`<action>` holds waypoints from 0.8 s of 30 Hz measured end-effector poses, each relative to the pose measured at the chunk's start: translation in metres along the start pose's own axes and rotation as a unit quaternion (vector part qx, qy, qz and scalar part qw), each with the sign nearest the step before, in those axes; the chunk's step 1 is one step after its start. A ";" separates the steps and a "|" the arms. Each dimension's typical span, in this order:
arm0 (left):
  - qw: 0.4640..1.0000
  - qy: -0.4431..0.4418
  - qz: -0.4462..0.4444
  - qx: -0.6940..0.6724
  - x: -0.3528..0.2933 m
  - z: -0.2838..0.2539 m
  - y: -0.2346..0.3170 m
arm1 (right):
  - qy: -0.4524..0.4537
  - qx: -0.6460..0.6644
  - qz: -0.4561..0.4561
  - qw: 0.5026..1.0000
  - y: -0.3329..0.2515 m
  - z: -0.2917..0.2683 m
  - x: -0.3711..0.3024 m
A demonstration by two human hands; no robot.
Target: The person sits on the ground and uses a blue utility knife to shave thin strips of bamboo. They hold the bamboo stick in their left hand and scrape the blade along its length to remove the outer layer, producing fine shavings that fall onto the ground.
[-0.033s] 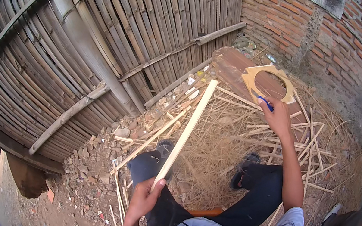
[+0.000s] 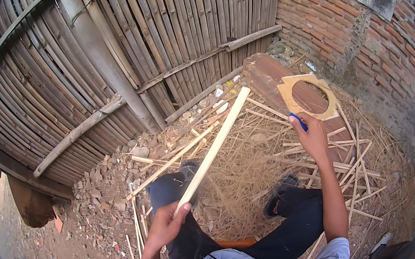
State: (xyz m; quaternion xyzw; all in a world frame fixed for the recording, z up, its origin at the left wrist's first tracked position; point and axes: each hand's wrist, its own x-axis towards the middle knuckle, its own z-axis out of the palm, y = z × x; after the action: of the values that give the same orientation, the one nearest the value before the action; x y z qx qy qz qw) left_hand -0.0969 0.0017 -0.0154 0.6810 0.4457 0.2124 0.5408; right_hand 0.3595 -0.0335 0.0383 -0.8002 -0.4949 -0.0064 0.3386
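Note:
My left hand (image 2: 167,227) is wrapped round the lower end of a long, pale bamboo strip (image 2: 216,147). The strip slants up and away from me over my knee, its far end free. Out to the right, my right hand (image 2: 314,138) is closed on a small blue-handled knife (image 2: 298,122); its blade cannot be made out now. The knife is apart from the strip. Just beyond this hand, a tan flat board with a large round hole (image 2: 288,90) lies on a brown wooden plank (image 2: 264,79).
Dry shavings (image 2: 251,163) cover the ground between my feet. Several thin strips (image 2: 354,173) are strewn at right, others beside my left leg. A bamboo fence (image 2: 180,23) rises at left, a brick wall (image 2: 319,28) behind. Another person's leg (image 2: 398,254) shows at lower right.
My right hand has shifted slightly left and toward me with the knife, whose handle has turned a little. The bamboo strip's far end has moved up slightly; my left hand keeps its hold.

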 end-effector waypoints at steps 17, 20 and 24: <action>0.992 -0.048 0.095 -0.069 0.046 0.052 0.061 | 0.044 0.088 -0.335 0.937 -0.097 0.038 -0.084; 0.990 -0.063 0.092 -0.092 0.050 0.058 0.061 | 0.047 0.102 -0.353 0.929 -0.099 0.039 -0.089; 0.986 -0.076 0.103 -0.105 0.056 0.061 0.060 | 0.035 0.102 -0.366 0.924 -0.102 0.040 -0.094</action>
State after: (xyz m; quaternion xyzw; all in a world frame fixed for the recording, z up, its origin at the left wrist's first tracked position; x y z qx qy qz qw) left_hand 0.0018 0.0135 0.0097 0.6771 0.3063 0.2605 0.6163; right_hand 0.2170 -0.0564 0.0295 -0.5241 -0.7387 -0.1075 0.4101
